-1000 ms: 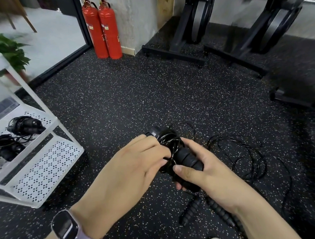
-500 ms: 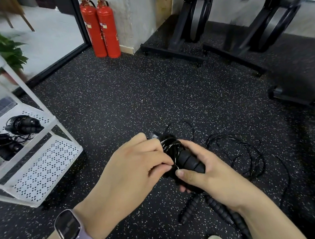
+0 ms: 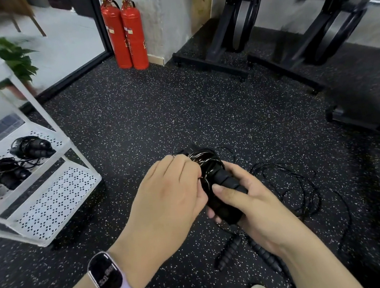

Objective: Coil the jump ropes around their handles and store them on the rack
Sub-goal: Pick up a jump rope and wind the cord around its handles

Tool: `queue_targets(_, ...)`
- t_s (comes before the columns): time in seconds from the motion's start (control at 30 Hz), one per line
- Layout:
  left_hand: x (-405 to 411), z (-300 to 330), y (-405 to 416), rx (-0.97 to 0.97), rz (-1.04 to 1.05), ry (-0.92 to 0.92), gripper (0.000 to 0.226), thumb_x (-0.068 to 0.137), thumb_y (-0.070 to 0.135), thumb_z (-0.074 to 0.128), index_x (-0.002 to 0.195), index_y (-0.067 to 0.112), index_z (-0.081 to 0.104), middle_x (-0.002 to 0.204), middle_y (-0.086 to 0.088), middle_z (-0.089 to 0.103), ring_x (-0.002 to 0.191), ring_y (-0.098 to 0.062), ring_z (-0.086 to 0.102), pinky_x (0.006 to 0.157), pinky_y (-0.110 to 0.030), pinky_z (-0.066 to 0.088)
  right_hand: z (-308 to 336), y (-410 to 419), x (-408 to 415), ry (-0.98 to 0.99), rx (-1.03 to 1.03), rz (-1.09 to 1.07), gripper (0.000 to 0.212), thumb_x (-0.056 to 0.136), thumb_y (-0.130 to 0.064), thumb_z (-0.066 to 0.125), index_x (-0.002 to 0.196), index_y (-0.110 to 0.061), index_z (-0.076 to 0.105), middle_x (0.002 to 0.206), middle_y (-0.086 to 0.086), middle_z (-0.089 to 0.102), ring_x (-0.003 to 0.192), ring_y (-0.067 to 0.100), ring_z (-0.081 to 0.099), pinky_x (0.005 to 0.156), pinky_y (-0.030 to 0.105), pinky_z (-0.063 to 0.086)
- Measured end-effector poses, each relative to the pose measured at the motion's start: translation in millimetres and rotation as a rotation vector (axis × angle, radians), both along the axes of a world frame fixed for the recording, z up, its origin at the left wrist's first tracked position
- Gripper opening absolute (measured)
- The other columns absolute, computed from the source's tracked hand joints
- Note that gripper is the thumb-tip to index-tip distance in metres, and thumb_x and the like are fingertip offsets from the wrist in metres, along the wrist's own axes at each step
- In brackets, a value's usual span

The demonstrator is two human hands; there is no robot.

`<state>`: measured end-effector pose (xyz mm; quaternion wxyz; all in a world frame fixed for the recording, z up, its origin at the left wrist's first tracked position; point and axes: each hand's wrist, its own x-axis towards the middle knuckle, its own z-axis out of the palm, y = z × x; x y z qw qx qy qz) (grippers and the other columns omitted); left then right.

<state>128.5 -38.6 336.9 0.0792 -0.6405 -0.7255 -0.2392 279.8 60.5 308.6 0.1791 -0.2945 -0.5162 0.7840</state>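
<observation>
Jump-rope handles [image 3: 223, 187] sit gripped in the right hand [image 3: 255, 207], right of the rack [image 3: 50, 199]; left hand [image 3: 171, 201] pinches their coiled cord [image 3: 203, 160].

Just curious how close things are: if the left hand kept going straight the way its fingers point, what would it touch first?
The left hand points up and right, and its fingers already meet the rope coil wound on the handles that the right hand grips. So the coil comes first; beyond it seems only bare floor, though depth is unclear.

One head-worn view, looking steeply down and forward, close over both hands at chest height; speckled black rubber floor [image 3: 136, 125] fills the frame to the far wall.
</observation>
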Motion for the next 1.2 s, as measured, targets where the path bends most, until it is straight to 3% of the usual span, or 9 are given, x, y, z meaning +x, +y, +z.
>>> queue_targets(0.07,2.2,-0.1,0.1,0.011,0.044,-0.047,0.004,0.089,0.013,0.063,0.086,0.011,0.061,0.080,0.000,0.058,0.071,-0.021,0.054,0.068,-0.036,0.050,-0.5,-2.8,-4.8,0.007,-0.014,-0.036,0.053,0.088,-0.019,0.071,0.138,-0.022,0.056,0.100,0.011,0.073,0.078,0.028,0.068,0.068,0.033,0.054)
queue_targets(0.2,1.5,-0.4,3.5,-0.044,0.060,-0.112,0.012,0.084,0.011,0.072,0.087,0.015,0.061,0.077,0.005,0.056,0.069,-0.017,0.055,0.063,-0.028,0.043,-2.7,-7.9,-9.8,-0.032,0.058,-0.115,0.039,0.096,-0.019,0.072,0.132,-0.025,0.057,0.100,0.014,0.074,0.075,0.026,0.069,0.067,0.032,0.056)
queue_targets(0.33,0.1,-0.1,2.8,-0.069,-0.006,-0.106,0.005,0.085,0.010,0.067,0.089,0.013,0.069,0.082,0.003,0.060,0.073,-0.017,0.057,0.065,-0.030,0.051,0.5,-10.3,-12.3,-0.070,0.087,-0.201,0.036,0.087,-0.037,0.077,0.120,-0.030,0.064,0.097,0.016,0.076,0.072,0.027,0.071,0.065,0.033,0.058)
queue_targets(0.5,-4.1,-4.4,3.8,-0.047,-0.092,-0.061,0.008,0.085,0.008,0.064,0.091,0.009,0.070,0.085,0.000,0.062,0.075,-0.018,0.058,0.078,-0.028,0.043,1.9,-11.0,-18.3,-0.081,-0.084,-0.276,0.044,0.084,-0.027,0.084,0.121,-0.016,0.065,0.100,0.024,0.075,0.072,0.034,0.072,0.062,0.036,0.057)
queue_targets(0.67,-5.9,-7.8,0.7,-0.005,-0.120,-0.036,0.008,0.089,0.010,0.062,0.094,0.006,0.067,0.089,-0.004,0.064,0.080,-0.022,0.062,0.077,-0.033,0.051,2.6,-6.4,-13.3,-0.205,0.058,-0.227,0.021,0.088,-0.029,0.080,0.107,-0.022,0.071,0.089,0.014,0.079,0.072,0.037,0.076,0.061,0.041,0.061)
queue_targets(0.73,-3.4,-7.9,-0.5,0.005,-0.114,-0.030,0.013,0.094,0.013,0.054,0.093,0.006,0.065,0.089,-0.003,0.063,0.079,-0.022,0.062,0.072,-0.035,0.053,2.3,-5.0,-12.6,-0.237,0.055,-0.204,0.028,0.083,-0.032,0.077,0.106,-0.018,0.069,0.085,0.014,0.079,0.074,0.037,0.077,0.066,0.049,0.064)
queue_targets(0.83,1.5,-8.4,-0.7,0.033,-0.131,-0.033,0.021,0.093,0.017,0.048,0.094,0.005,0.065,0.090,-0.004,0.063,0.080,-0.022,0.061,0.076,-0.030,0.048,2.9,-2.6,-12.6,-0.291,0.030,-0.153,0.040,0.074,-0.033,0.068,0.106,-0.010,0.063,0.080,0.015,0.077,0.071,0.038,0.076,0.065,0.048,0.062)
queue_targets(1.07,10.5,-5.7,-4.0,0.196,-0.033,-0.138,0.014,0.092,0.014,0.054,0.092,0.003,0.062,0.092,-0.005,0.061,0.085,-0.015,0.050,0.080,-0.020,0.041,10.0,-7.9,-16.2,-0.123,-0.112,-0.100,0.035,0.075,-0.021,0.059,0.104,-0.003,0.054,0.070,0.019,0.069,0.056,0.037,0.066,0.053,0.039,0.055)
queue_targets(1.2,9.4,7.6,-4.2,0.096,-0.101,-0.071,0.006,0.089,0.008,0.063,0.094,0.005,0.065,0.093,-0.003,0.061,0.083,-0.013,0.052,0.078,-0.023,0.044,8.3,-10.3,-12.6,-0.083,-0.110,-0.149,0.033,0.074,-0.021,0.060,0.101,-0.005,0.053,0.072,0.022,0.068,0.056,0.036,0.065,0.053,0.039,0.053)
